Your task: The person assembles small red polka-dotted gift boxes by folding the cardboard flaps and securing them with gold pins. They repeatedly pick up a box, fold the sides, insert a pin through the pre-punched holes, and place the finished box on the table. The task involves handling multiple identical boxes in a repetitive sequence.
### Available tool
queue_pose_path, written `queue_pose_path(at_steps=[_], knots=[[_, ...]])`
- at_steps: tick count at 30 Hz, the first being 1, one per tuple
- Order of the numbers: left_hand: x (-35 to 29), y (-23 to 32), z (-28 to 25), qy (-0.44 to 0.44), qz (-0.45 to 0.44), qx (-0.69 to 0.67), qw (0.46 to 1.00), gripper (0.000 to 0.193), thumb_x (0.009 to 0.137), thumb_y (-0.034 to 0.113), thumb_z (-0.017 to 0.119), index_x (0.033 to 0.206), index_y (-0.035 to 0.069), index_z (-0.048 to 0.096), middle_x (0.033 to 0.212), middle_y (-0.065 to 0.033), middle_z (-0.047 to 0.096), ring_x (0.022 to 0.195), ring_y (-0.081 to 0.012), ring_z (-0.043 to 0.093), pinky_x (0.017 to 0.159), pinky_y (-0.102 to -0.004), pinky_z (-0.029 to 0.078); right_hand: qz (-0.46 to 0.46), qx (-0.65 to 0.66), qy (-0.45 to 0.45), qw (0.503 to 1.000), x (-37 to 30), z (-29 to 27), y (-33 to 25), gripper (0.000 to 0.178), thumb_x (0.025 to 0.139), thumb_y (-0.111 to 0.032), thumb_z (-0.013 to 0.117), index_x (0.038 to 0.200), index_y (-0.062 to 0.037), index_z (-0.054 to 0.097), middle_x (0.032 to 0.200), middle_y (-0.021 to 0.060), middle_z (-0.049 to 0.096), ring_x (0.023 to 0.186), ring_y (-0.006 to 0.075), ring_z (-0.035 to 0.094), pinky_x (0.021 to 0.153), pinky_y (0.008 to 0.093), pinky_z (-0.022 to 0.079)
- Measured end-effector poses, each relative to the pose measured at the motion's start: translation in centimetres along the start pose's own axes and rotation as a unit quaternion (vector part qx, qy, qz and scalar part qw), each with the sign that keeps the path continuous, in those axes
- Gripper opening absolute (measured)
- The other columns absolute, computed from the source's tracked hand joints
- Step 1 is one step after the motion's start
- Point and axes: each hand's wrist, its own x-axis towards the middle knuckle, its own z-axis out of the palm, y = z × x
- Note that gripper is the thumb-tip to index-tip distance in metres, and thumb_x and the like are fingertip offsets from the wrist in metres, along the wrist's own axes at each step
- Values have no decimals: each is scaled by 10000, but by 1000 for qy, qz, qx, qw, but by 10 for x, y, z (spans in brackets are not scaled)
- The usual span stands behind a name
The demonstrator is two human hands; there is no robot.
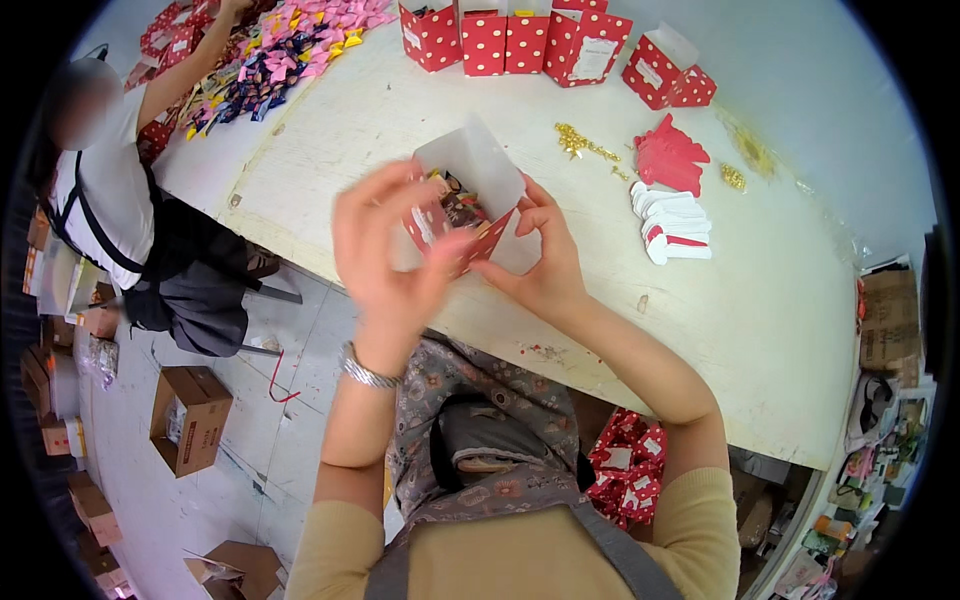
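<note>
A small red gift box [484, 245] with white dots is tilted over the near edge of the table, its pale inner flap [470, 158] raised. Small wrapped candies [460, 208] show inside. My right hand [548, 255] grips the box's right side, thumb low and fingers along the back corner. My left hand [385, 250], blurred by motion, is at the left side with thumb and fingers spread around the box's opening. I see nothing held in it.
Dotted boxes [484, 45] line the table's far edge. To the right lie gold bits [585, 142], red cut pieces [672, 155] and white tags [672, 222]. A candy heap [285, 60] is far left, where another person [130, 200] reaches. A carton [190, 420] stands on the floor.
</note>
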Motion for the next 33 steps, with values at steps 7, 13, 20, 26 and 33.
queue_pose_path(at_steps=[7,13,20,26,33], knots=[[-26,-92,31,-177,-188,-208,943,466,990,423,344,1236,29,306,1262,-134,424,1196,-189,381,1014,-298,305,-20,30,54,998,2,16,-11,696,571,-143,869,1022,-80,343,1426,248,227,1285,385,358,993,452,400],[-56,-40,32,-81,-197,-353,911,480,846,231,671,1090,75,288,1231,-147,393,1172,-190,385,1020,-329,316,65,27,-13,997,-12,-27,3,684,731,-25,691,1267,-28,265,1325,225,392,1209,273,459,1020,426,378],[-63,-41,50,-67,-163,-391,903,455,860,225,627,1144,84,301,1349,-207,341,1254,-272,371,1054,-399,290,-44,197,4,980,-20,-35,24,685,721,-9,722,1242,-64,280,1369,211,369,1236,274,439,1055,435,330],[-68,-34,47,-38,-173,-290,940,225,897,175,570,1033,9,502,1208,-164,476,1112,-219,469,964,-333,362,-16,112,49,992,-21,-35,14,355,784,-62,701,1072,-24,496,1253,187,491,1078,233,534,930,345,421],[-44,-17,56,2,-356,-254,899,157,878,127,645,833,-17,603,771,5,566,659,-20,443,597,-175,371,80,49,143,985,-8,-25,-1,124,846,-103,657,852,14,615,916,120,628,796,178,596,701,266,465]])
